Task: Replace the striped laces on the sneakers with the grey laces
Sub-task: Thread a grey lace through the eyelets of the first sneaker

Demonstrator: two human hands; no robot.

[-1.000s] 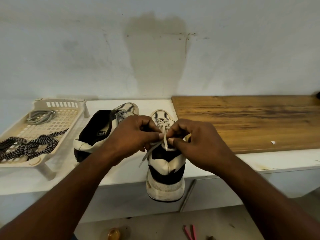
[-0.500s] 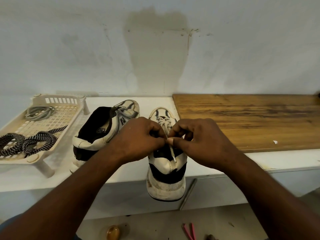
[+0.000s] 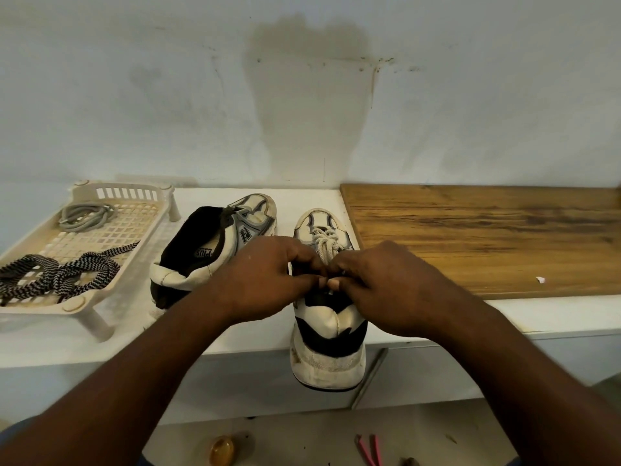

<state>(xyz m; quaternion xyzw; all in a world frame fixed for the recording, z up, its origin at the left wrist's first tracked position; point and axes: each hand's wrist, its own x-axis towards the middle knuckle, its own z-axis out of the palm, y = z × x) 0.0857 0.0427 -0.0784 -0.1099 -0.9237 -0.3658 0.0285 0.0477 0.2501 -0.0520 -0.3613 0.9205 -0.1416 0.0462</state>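
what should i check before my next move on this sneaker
1. Grip: left hand and right hand both pinch the pale lace at the top of the upright sneaker: ok.
2. Sneaker steady: its heel overhangs the shelf edge: not ok.
3. Lace ends even: hidden under the fingers: cannot tell.
4. Striped laces off both sneakers and in the tray: ok.
5. Spare grey lace waiting in the tray for the second sneaker, which lies on its side with no lace visible: ok.
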